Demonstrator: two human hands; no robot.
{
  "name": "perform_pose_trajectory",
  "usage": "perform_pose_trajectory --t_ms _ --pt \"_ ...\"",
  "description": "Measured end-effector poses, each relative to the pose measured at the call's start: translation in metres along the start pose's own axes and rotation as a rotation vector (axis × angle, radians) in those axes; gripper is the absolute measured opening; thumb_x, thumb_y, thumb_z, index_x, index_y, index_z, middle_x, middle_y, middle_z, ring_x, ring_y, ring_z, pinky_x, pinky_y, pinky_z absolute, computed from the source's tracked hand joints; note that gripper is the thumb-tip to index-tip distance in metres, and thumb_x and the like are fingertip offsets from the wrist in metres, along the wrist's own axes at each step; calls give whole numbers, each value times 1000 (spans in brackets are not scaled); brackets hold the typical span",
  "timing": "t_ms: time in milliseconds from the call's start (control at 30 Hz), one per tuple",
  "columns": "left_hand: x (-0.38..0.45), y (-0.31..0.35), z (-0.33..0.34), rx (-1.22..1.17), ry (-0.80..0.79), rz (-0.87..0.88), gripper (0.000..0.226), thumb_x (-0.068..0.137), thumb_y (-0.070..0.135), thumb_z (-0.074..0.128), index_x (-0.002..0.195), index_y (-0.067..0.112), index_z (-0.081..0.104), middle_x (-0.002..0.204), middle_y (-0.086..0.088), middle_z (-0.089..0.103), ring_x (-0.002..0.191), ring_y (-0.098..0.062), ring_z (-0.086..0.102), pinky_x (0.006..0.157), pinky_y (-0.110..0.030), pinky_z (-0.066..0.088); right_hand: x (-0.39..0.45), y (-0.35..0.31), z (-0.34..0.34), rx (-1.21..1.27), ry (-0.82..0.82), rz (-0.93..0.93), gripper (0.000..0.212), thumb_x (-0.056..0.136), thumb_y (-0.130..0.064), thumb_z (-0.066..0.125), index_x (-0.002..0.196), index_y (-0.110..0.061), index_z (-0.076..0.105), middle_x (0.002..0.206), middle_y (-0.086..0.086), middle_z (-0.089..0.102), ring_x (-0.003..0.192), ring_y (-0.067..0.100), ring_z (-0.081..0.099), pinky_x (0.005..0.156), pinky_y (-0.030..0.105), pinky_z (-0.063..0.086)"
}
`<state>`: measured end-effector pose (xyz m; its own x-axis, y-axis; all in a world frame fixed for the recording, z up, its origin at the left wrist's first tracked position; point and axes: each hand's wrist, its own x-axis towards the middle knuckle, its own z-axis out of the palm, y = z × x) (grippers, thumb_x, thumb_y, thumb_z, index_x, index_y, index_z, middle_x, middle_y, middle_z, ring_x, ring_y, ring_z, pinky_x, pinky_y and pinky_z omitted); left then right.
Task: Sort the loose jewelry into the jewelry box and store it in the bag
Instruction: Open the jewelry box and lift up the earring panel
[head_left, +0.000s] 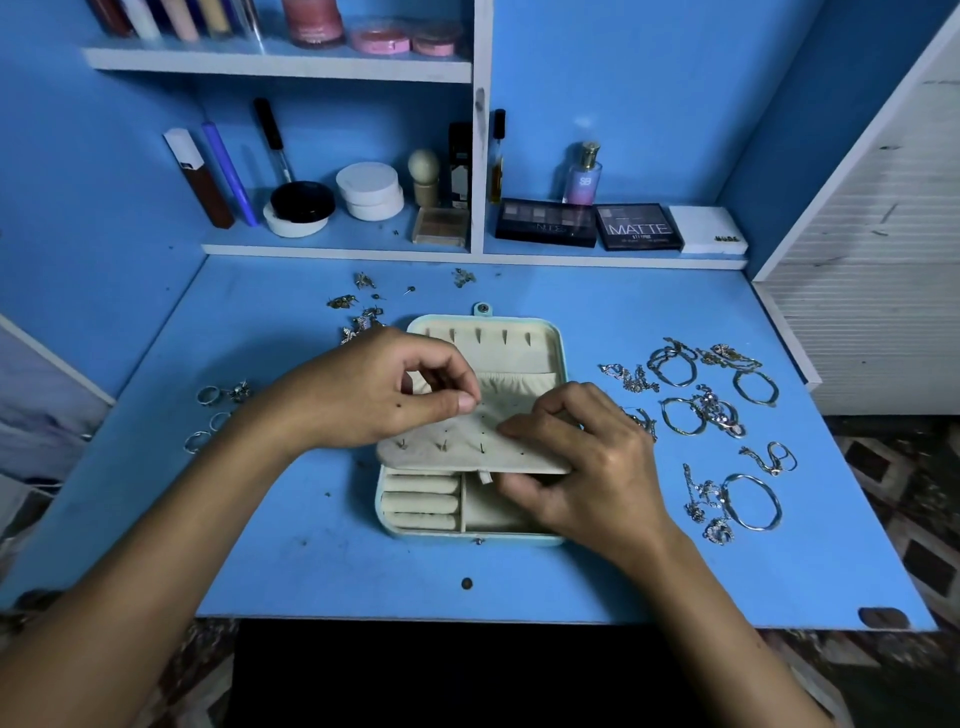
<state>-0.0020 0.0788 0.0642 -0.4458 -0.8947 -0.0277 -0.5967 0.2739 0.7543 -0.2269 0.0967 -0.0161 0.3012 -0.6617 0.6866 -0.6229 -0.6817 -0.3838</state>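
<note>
Cream earring flap (457, 441) between right hand (587, 467) fingers (511, 428).

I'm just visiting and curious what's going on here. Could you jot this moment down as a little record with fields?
surface: blue desk
jewelry box: open, mid-desk
earring flap: a few studs pinned in
left hand: fingertips pinched above the flap; what they hold is too small to see
right hand: grips the flap's edge
bracelets and chains: loose, right of box
rings: loose, left of box
earrings: scattered behind box
bag: not visible
</note>
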Motion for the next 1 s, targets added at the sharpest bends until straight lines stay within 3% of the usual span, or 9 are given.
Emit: perform_pose_trajectory --t_ms 133,300,433,1000 --pt "-1 2 -1 6 -32 -7 4 87 34 70 91 36 71 91 11 71 67 -35 56 67 -45 53 0 0 -1 17 -13 -6 23 72 -35 78 91 -21 79 84 -1 62 76 20 61 64 29 49" --pt "-1 6 -1 -9 -125 -19 5 88 32 69 91 35 72 92 17 71 78 -14 67 73 -31 56 1 0 -1 24 -21 -6 22 74 -35 76 91 -21 79 84 -2 62 75 20 61 64 29 49" --pt "-1 7 0 -11 -179 -12 7 89 24 70 90 30 72 91 17 71 87 -5 67 72 -13 47 1 0 -1 23 -15 -7 21 76 -36 77 90 -21 79 83 -1 62 74 20 60 64 28 48" --pt "0 12 3 54 -198 11 6 88 25 71 89 31 73 89 23 69 91 1 63 71 -9 41 0 1 0 33 -11 -1 21 73 -34 83 89 -21 80 82 -1 62 74 19 60 65 31 50"
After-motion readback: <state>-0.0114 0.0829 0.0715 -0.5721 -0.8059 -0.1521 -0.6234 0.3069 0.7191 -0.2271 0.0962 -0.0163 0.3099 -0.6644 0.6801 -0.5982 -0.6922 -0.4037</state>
